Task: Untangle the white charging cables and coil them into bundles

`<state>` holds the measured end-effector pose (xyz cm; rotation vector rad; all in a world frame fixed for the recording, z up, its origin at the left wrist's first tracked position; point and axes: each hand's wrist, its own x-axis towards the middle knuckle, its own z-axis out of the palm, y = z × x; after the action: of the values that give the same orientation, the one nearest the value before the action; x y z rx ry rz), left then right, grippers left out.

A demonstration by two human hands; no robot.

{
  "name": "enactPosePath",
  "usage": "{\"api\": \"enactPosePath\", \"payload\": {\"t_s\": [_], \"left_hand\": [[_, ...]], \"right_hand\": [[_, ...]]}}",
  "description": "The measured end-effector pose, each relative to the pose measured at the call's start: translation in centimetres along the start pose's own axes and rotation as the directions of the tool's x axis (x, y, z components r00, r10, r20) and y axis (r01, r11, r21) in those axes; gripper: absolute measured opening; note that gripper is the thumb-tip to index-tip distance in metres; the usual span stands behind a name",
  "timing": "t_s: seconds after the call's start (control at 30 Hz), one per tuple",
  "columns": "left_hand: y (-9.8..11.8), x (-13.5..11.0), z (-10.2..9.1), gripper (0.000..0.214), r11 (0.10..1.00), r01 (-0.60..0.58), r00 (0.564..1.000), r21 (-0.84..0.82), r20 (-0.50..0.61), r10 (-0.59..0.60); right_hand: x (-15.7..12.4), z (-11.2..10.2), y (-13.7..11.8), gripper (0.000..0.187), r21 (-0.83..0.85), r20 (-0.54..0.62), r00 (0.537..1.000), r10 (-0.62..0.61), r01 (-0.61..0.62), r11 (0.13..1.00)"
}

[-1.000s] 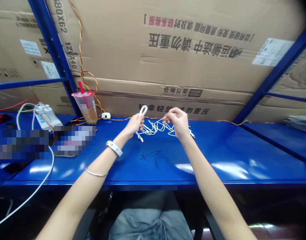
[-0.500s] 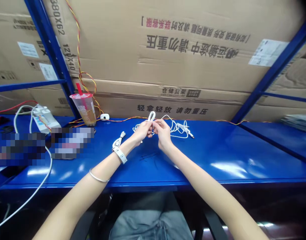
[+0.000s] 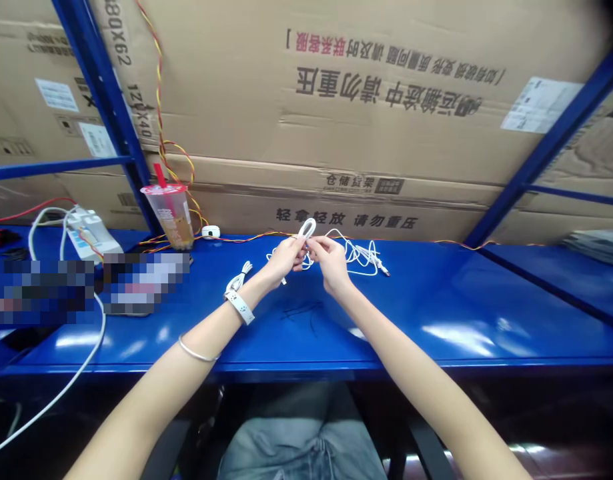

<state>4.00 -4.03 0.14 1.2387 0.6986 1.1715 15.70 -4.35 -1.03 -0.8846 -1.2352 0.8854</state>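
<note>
A white cable (image 3: pixel 307 227), folded into a narrow loop, rises above my fingertips over the blue shelf (image 3: pixel 416 300). My left hand (image 3: pixel 285 259) is closed around the lower part of the loop, and a short cable end pokes out below it. Thumb and fingers of my right hand (image 3: pixel 329 259) pinch at the same cable, touching the left fingertips. Behind my hands lies a loose tangle of white cable (image 3: pixel 367 257) with a plug at its right end. Beside my left wrist rests a tied cable bundle (image 3: pixel 240 277). Several thin black ties (image 3: pixel 301 310) lie nearer to me.
At the left back stand a drink cup (image 3: pixel 171 217) with a red straw and a small white case (image 3: pixel 211 232). Farther left are a white power strip (image 3: pixel 93 235) and blurred flat devices (image 3: pixel 146 283). Large cardboard (image 3: pixel 236 120) closes off the back.
The loop of cable has tilted slightly to the right and spread a little. My right hand has shifted slightly right, while the left keeps its hold.
</note>
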Motion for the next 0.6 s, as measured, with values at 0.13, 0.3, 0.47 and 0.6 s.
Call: {"api": "enactPosePath", "payload": {"t_s": [0.13,0.3,0.47,0.6], "left_hand": [[0.2,-0.1,0.1,0.032,0.998,0.014,0.999,-0.062,0.04,-0.012],[0.4,-0.3,0.2,0.032,0.993,0.056,0.997,-0.107,0.061,-0.05],[0.3,-0.2,0.1,0.033,0.991,0.039,0.999,-0.129,0.03,-0.035],[0.9,-0.4,-0.4,0.032,0.989,0.084,0.981,-0.125,0.183,-0.06]], "right_hand": [[0.3,-0.1,0.1,0.027,0.034,0.059,0.997,0.043,-0.045,0.998],[0.3,-0.2,0.1,0.03,-0.073,0.055,0.998,-0.022,0.026,0.997],[0.4,-0.3,0.1,0.035,-0.195,0.099,0.99,-0.104,0.122,0.973],[1.4,-1.5,-0.3,0.038,-0.163,0.034,0.993,-0.114,0.118,0.979]]}}
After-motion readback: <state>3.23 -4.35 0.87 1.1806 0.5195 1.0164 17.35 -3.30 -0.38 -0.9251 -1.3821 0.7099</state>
